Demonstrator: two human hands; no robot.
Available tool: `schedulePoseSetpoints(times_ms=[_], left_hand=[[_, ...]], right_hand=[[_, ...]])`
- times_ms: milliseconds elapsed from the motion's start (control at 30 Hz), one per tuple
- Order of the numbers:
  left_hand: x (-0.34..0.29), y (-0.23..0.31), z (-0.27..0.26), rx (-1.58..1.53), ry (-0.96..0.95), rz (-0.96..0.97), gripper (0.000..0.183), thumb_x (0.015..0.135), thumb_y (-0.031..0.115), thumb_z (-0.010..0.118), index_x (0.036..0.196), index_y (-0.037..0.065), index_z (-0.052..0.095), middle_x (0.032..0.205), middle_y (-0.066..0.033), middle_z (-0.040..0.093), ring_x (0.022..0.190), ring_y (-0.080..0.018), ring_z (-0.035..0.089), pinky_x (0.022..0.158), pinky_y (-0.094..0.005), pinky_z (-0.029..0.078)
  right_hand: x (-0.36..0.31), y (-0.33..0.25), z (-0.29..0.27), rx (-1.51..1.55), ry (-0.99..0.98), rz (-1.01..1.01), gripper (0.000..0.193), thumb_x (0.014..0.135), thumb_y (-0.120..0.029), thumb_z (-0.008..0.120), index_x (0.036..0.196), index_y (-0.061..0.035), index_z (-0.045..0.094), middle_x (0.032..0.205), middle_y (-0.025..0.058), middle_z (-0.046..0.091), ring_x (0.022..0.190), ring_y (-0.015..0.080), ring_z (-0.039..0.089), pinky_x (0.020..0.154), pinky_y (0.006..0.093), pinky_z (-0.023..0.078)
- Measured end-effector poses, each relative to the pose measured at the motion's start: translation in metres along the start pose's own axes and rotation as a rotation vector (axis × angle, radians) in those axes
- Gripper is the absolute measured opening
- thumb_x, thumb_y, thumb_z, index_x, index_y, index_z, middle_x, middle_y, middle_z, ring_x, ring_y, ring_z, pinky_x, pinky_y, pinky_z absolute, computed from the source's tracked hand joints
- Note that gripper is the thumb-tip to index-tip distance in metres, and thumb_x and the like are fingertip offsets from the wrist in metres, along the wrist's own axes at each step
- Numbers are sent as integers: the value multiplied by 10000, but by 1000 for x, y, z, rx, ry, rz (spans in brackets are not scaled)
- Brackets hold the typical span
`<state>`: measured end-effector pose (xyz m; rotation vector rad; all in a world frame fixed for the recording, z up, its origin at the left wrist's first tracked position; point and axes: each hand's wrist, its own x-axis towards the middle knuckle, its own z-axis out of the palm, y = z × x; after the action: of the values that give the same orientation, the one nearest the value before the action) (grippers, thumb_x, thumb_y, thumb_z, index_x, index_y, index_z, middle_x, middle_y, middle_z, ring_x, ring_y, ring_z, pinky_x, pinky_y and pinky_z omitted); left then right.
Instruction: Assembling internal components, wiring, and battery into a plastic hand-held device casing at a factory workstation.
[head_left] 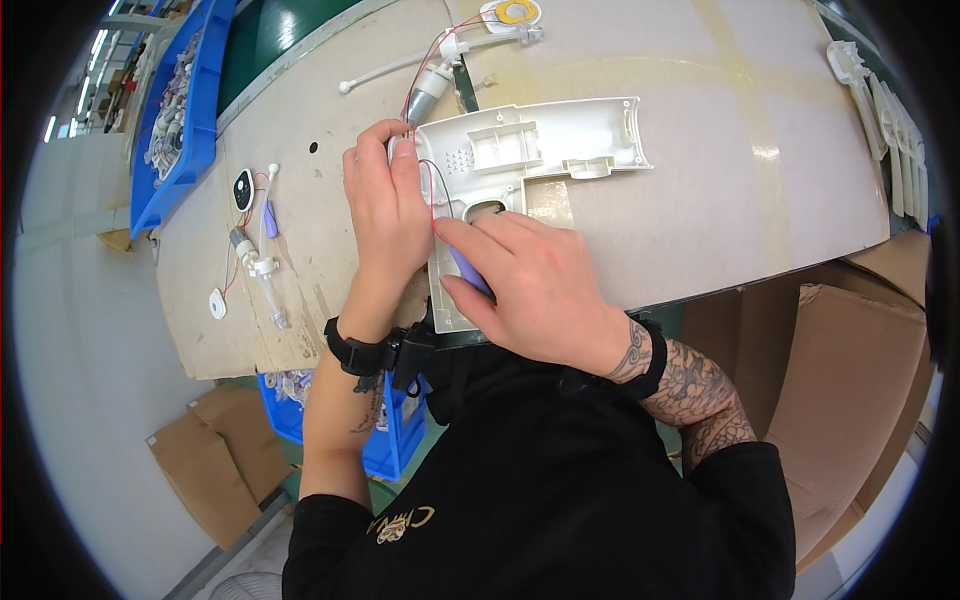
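Note:
A white gun-shaped plastic shell half (585,125) lies open side up on the table in front of me. My left hand (388,205) is closed at its left end, thumb and fingers bent around the edge there. My right hand (535,285) lies over the shell's handle, with thumb and fingers about a purple cylinder (470,270) that looks like a battery; its fingertips are partly hidden. Thin red and black wires (436,180) run between my hands. Beyond my left fingers rests a small silver motor with a white pump (430,88), joined to tubing (385,75) and a white-and-yellow disc (515,12).
Left on the table lies another wired set: a motor (242,243), a black oval piece (243,190) and a purple cylinder (270,220). A blue bin of parts (205,115) stands far left, another blue bin (400,440) below the table. White shells (890,130) line the right edge; cardboard (845,390) stands lower right.

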<state>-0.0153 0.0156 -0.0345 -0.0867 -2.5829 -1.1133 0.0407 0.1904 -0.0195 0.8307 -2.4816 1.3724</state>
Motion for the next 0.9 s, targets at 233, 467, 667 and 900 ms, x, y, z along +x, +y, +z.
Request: schedulePoseSetpoints(times_ms=[233,467,667,900], left_hand=[[3,-12,-14,-121,-83,-87,316,1101,243,424,1220,28,624,1138,-144,651,1073,-263,563,984,-364,426],[12,-21,-16,-257,-86,-124,289,1113,226,459,1197,10,632,1071,-59,691,961,-109,591,868,-267,469],[12,-14,-6,-378,15,-214,255,1105,212,487,1191,5,610,1079,-81,691,968,-113,606,881,-267,479],[12,-11,-9,-417,-9,-268,247,1102,207,501,1213,11,604,1089,-80,682,978,-101,598,875,-256,478]], right_hand=[[-1,1,0,18,26,10,470,781,-121,799,1219,-26,658,903,91,629,768,271,648,626,393,517],[-2,0,3,32,51,-2,470,788,-129,796,1226,-34,655,919,87,636,775,269,654,640,393,525],[-2,1,4,6,77,8,473,785,-128,796,1229,-43,656,922,80,629,766,256,650,622,389,523],[-4,4,7,-4,98,-18,468,782,-122,783,1227,-48,659,892,73,612,757,241,645,603,378,518]])
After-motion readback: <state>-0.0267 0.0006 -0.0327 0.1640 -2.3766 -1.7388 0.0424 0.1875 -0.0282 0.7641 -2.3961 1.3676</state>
